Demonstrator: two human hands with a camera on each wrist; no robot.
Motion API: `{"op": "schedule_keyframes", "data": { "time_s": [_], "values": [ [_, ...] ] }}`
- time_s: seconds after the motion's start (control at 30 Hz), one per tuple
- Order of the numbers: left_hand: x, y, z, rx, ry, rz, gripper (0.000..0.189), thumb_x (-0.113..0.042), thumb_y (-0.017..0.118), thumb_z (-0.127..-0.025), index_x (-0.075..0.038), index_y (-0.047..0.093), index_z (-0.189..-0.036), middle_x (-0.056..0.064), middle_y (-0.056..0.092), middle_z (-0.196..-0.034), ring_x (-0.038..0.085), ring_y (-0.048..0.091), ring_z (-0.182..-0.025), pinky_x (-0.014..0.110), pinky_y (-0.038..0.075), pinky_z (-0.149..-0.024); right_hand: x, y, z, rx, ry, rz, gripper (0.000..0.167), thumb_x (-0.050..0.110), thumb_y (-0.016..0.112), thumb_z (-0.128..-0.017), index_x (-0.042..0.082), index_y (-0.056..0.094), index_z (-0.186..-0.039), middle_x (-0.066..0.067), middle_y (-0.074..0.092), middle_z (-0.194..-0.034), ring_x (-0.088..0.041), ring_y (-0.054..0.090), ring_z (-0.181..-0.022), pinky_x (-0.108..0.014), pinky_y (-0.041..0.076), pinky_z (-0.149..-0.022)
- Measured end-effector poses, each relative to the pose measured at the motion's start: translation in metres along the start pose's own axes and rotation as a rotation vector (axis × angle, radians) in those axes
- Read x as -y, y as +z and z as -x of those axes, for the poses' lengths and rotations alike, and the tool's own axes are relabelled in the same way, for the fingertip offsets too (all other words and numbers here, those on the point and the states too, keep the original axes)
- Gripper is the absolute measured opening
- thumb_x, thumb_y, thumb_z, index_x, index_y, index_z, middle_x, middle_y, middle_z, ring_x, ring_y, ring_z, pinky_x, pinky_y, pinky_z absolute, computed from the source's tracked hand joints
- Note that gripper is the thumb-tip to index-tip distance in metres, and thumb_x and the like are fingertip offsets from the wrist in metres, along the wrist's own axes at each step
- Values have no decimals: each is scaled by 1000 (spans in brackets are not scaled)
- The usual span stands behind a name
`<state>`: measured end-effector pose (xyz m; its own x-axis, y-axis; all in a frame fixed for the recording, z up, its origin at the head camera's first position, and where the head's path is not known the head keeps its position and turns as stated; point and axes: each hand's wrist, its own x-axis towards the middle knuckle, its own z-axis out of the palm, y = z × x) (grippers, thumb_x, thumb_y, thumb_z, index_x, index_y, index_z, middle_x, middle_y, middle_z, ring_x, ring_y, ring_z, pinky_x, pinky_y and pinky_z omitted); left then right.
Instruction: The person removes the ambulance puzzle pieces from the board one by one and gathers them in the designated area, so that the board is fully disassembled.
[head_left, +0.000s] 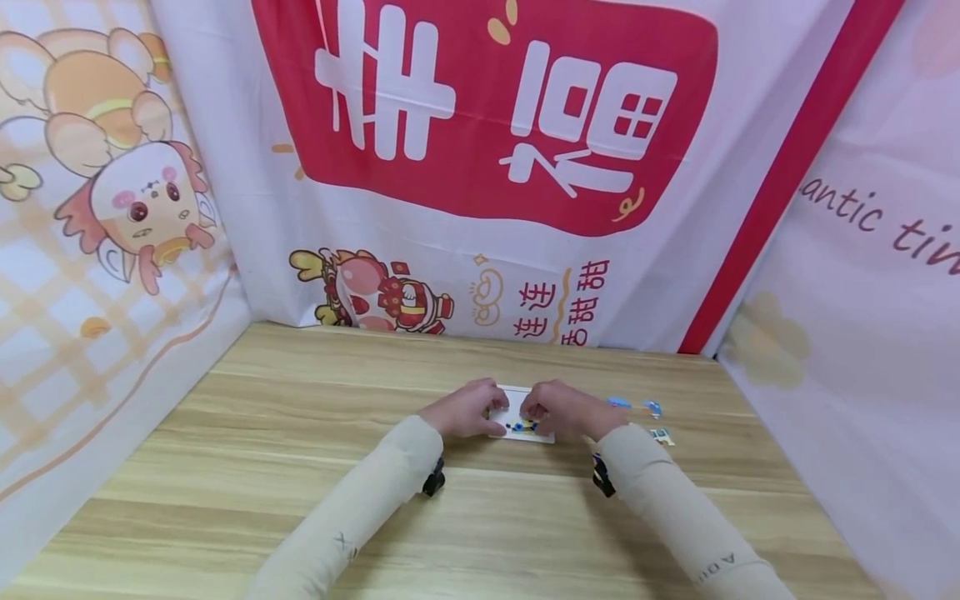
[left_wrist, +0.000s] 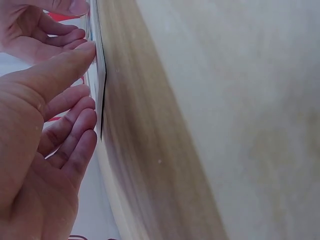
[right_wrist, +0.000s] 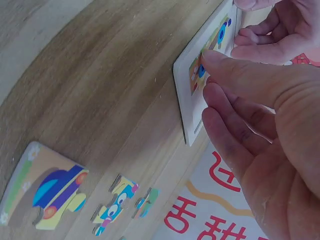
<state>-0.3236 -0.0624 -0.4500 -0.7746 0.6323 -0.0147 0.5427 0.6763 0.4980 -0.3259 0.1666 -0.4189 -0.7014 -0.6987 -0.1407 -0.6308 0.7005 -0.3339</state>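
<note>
A white puzzle tray [head_left: 516, 402] lies on the table between my two hands, with colourful picture pieces [right_wrist: 221, 34] with blue wheels set along its near side. My right hand [head_left: 567, 408] is over the tray's right part; in the right wrist view its thumb [right_wrist: 222, 61] rests on the picture pieces, and the other fingers bend loosely beside it. At the tray's left side is my left hand [head_left: 472, 408]. Its thumb [left_wrist: 75, 59] reaches the tray's edge in the left wrist view, fingers loosely bent just past it. Neither hand shows anything gripped between thumb and fingers.
To the right lie loose puzzle pieces: a larger one with a blue and purple car [right_wrist: 60, 195], one with big eyes [right_wrist: 115, 206] and a small green one [right_wrist: 146, 202]. Printed cloth [head_left: 480, 200] hangs behind the wood-grain table [head_left: 337, 375] and at both sides.
</note>
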Motion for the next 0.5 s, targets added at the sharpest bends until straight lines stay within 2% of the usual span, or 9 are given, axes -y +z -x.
{"op": "schedule_keyframes", "data": {
  "time_s": [0.13, 0.23, 0.37, 0.5],
  "values": [
    [0, -1, 1, -8, -4, 17, 43, -22, 82, -93, -5, 70, -130, 8, 65, -123, 21, 62, -112, 40, 53, -105, 1, 2, 0, -4, -7, 21, 21, -8, 76, -88, 7, 78, -104, -9, 67, -95, -17, 54, -87, -33, 49, -81],
    [1, -1, 1, -17, -8, 28, 43, -21, 83, -92, -4, 69, -129, 8, 65, -123, 22, 63, -114, 41, 53, -107, 3, 3, 0, 4, 5, 20, 21, -7, 75, -90, 8, 78, -103, -9, 68, -99, -18, 56, -90, -37, 52, -85],
    [1, 0, 0, -14, -13, 31, 43, -22, 83, -93, -4, 69, -129, 9, 65, -125, 22, 63, -115, 40, 53, -107, 6, 4, 2, 7, 29, 9, 24, -4, 75, -92, 10, 80, -111, -5, 71, -109, -17, 62, -99, -41, 57, -94],
    [1, 1, 0, -4, -26, 33, 44, -22, 82, -93, -4, 69, -131, 9, 66, -127, 22, 62, -116, 40, 52, -108, 8, 6, 4, -8, 27, 14, 26, -4, 76, -93, 9, 80, -115, -5, 73, -111, -17, 67, -103, -41, 59, -96]
  ]
}}
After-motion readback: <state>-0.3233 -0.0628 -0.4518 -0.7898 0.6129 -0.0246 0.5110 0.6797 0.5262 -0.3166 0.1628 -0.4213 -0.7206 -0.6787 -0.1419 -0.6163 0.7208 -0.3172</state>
